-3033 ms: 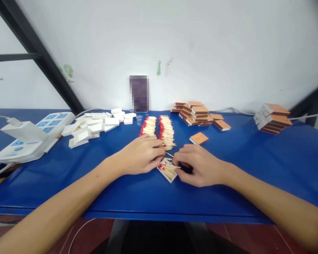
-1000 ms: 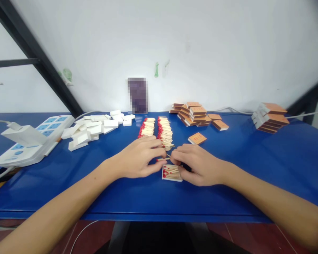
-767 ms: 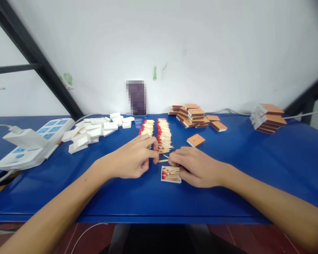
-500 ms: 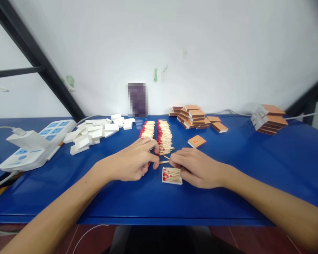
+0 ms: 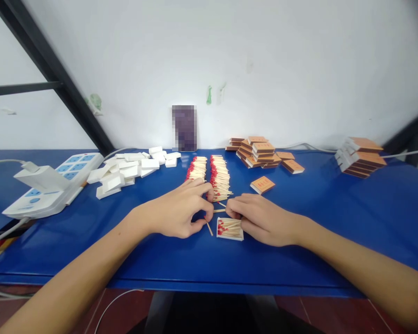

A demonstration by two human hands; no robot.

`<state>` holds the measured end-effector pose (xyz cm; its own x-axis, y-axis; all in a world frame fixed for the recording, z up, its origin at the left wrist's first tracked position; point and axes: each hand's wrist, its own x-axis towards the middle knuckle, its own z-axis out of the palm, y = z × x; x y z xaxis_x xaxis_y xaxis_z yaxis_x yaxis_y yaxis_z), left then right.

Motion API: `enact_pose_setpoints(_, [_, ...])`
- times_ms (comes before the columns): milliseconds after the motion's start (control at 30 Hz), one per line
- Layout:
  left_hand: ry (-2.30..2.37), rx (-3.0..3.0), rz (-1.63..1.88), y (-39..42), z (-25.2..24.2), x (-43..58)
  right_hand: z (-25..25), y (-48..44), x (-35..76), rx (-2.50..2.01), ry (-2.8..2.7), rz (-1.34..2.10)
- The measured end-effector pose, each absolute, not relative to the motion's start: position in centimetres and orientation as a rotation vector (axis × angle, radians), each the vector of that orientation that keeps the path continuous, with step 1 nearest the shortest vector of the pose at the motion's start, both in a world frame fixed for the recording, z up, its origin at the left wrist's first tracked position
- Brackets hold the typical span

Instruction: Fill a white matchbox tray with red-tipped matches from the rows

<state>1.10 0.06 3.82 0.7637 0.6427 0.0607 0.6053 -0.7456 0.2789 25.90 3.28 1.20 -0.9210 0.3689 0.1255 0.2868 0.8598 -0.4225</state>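
A small white matchbox tray (image 5: pixel 230 229), filled with red-tipped matches, lies on the blue table (image 5: pixel 334 222). My right hand (image 5: pixel 261 219) rests against its right side with the fingers curled, and its fingertips touch a loose match (image 5: pixel 219 210). My left hand (image 5: pixel 181 212) sits just left of the tray, fingers pinched on a single match (image 5: pixel 208 228) that points down to the table. Two long rows of matches (image 5: pixel 212 172) lie just beyond both hands.
A heap of white inner trays (image 5: pixel 128 168) sits at back left beside a white power strip (image 5: pixel 52 183). Orange matchbox sleeves are stacked at back centre (image 5: pixel 259 151) and far right (image 5: pixel 360 157), with a single sleeve (image 5: pixel 262 184) nearer. A blurred dark card (image 5: pixel 184 127) leans on the wall.
The tray was turned from a slant to lie square. My left hand drew back from the match rows and now pinches a single match beside the tray. My right hand stayed at the tray.
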Motion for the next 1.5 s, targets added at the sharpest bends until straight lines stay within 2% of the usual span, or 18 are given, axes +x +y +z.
enact_pose_setpoints(767, [0.960, 2.733, 0.240, 0.2, 3.5, 1.4, 1.1, 3.1, 25.6, -0.522, -2.828, 0.560])
enact_pose_setpoints(1133, [0.995, 2.755, 0.247, 0.2, 3.3, 1.5, 0.7, 3.2, 25.2, -0.742, -2.713, 0.739])
enact_pose_setpoints(1500, [1.009, 2.853, 0.320, 0.4, 2.5, 2.0, 0.7, 3.3, 25.2, -0.620, -2.741, 0.698])
